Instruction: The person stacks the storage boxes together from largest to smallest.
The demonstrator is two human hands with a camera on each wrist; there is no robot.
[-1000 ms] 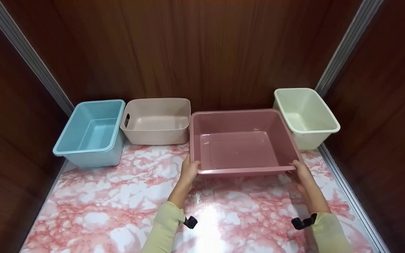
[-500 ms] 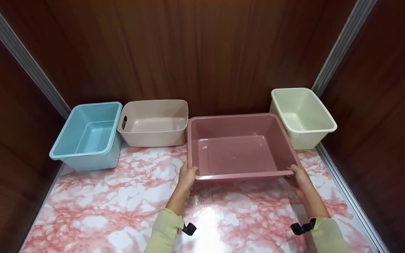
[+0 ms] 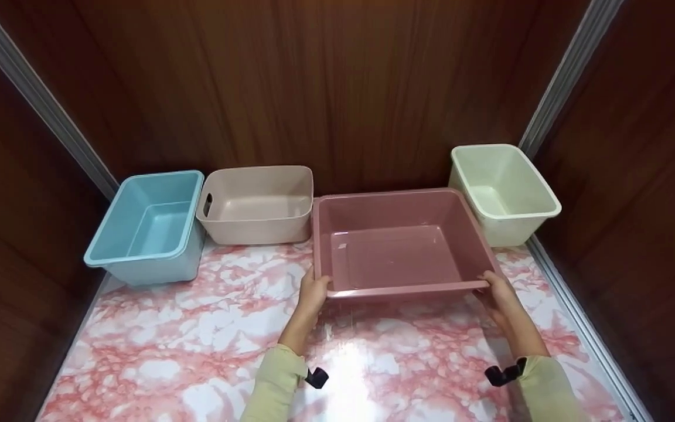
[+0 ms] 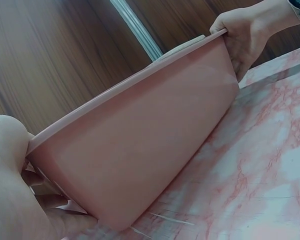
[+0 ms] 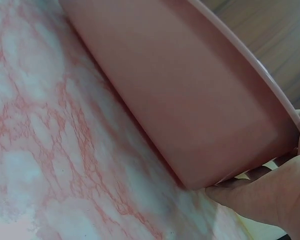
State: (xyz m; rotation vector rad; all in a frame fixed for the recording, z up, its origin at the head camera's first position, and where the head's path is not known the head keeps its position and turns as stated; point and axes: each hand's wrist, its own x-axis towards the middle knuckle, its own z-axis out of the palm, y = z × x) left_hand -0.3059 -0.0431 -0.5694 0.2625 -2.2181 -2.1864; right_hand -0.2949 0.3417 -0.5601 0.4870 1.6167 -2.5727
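Note:
A dusty-pink rectangular plastic basin (image 3: 396, 258) is held at its two near corners. My left hand (image 3: 313, 291) grips the near left corner, thumb over the rim and fingers under it along the side. At the near right corner my right hand (image 3: 500, 296) holds the rim in the same way. The left wrist view shows the basin's outer wall (image 4: 145, 135) between both hands. In the right wrist view the bottom edge of the basin (image 5: 180, 100) lies close to the marbled surface; whether it touches cannot be told.
Left of the basin stands a beige bin (image 3: 255, 231) with a handle hole, beside a light blue tub (image 3: 156, 266). A pale green bin (image 3: 510, 231) stands at the right. Dark wood panels (image 3: 337, 88) enclose the pink-and-white marbled surface (image 3: 197, 340) on three sides.
The basin came slightly nearer and lower in the head view between the first two frames, with both hands still gripping it. Since half a second ago it has hardly moved.

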